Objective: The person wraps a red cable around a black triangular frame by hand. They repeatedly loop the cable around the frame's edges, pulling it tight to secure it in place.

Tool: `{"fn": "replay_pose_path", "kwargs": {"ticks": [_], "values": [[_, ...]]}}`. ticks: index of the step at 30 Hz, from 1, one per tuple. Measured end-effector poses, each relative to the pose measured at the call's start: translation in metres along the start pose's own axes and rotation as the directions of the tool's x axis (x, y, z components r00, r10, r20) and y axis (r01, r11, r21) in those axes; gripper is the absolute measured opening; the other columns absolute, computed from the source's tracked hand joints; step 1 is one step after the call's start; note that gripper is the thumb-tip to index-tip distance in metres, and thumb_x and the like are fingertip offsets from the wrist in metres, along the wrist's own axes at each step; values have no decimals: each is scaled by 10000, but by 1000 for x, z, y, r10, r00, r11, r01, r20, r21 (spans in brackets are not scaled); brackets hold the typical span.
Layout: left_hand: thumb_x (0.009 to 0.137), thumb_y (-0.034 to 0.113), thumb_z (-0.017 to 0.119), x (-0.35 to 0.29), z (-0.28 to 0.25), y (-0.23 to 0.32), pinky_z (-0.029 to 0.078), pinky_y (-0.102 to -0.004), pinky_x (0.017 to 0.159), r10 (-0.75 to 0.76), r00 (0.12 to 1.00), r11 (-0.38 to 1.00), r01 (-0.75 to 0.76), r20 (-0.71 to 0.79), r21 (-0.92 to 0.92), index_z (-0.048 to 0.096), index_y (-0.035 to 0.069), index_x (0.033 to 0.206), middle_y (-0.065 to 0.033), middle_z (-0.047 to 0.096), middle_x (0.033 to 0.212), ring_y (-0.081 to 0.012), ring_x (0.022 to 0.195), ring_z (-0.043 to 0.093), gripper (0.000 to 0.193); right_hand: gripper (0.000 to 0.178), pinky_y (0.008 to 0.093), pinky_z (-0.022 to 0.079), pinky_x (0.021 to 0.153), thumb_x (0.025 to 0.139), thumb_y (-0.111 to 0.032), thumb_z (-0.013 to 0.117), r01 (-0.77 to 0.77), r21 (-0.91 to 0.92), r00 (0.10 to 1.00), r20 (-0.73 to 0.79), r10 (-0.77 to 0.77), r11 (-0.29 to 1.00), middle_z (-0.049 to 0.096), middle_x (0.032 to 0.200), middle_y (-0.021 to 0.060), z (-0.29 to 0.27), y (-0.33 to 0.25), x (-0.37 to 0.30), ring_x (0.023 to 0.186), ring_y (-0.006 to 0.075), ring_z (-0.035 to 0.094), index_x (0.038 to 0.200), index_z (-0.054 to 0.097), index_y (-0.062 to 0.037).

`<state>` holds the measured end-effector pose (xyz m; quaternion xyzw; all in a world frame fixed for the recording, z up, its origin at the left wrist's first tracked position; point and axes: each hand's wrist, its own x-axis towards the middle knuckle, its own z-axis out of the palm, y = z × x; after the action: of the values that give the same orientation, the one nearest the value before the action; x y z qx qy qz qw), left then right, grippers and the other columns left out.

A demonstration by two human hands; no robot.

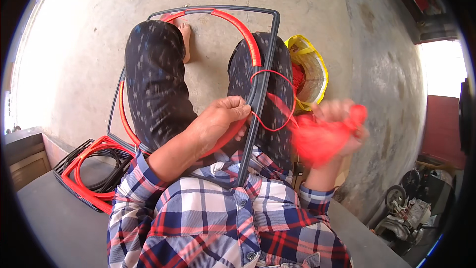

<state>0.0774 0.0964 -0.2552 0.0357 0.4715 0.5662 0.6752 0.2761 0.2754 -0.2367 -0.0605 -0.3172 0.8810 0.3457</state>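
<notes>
A dark rectangular frame (273, 44) with an inner ring (248, 34) lies across my thighs. Red material is wrapped tightly round parts of the ring. At the frame's right side, my left hand (223, 114) pinches the ring and frame where they run close together, with thumb and forefinger closed; its other fingers are partly hidden. To the right, my right hand (342, 124) grips a loose bundle of red cord (317, 141), blurred by motion. A thin red strand (286, 78) loops from the bundle to the frame beside my left thumb.
A yellow-rimmed bag (321, 72) with red cord inside stands beyond my right knee. More frames with red wrapping (89, 168) lie on the grey seat at my left. A concrete wall (386, 94) rises on the right, with machine-like clutter (409, 211) below it.
</notes>
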Motion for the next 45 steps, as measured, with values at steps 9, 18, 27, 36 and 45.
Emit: {"fn": "replay_pose_path", "kwargs": {"ticks": [9,18,27,36,45], "values": [[1009,150,529,2,0,5,431,-242,460,-25,1000,1000,25,-8,-14,477,49,1235,-59,596,707,-136,500,547,254,281,292,490,577,947,-171,590,55,-215,978,-185,-96,975,610,963,106,-2,-36,-24,657,148,549,1176,511,-29],[1012,151,516,-5,3,6,437,-240,465,29,1000,999,-29,0,33,424,65,1359,-49,585,708,-134,503,550,369,201,283,515,624,869,-18,659,-223,-883,974,-185,131,413,665,849,57,21,66,-7,680,122,627,1065,616,-35],[1014,150,515,-1,2,5,432,-236,481,56,998,995,-55,-12,82,447,90,1338,-46,555,741,-122,526,525,337,178,224,427,475,880,-23,664,-247,-524,968,-173,182,815,541,705,13,13,-12,-45,538,93,496,1023,557,-17],[1022,148,517,4,-3,-3,431,-222,448,47,999,998,-46,-17,41,525,109,1101,-49,595,718,-116,505,545,89,107,210,363,446,971,-51,539,38,-622,760,-490,-427,782,466,698,14,-32,-77,-49,523,66,417,1075,552,-32],[1020,168,539,4,-6,-9,440,-221,453,62,998,998,-61,-27,21,539,90,993,-47,618,705,-116,509,554,83,142,236,501,628,872,-62,704,-206,-930,978,-181,107,303,694,897,34,24,71,-19,720,96,634,970,608,-24]]}}
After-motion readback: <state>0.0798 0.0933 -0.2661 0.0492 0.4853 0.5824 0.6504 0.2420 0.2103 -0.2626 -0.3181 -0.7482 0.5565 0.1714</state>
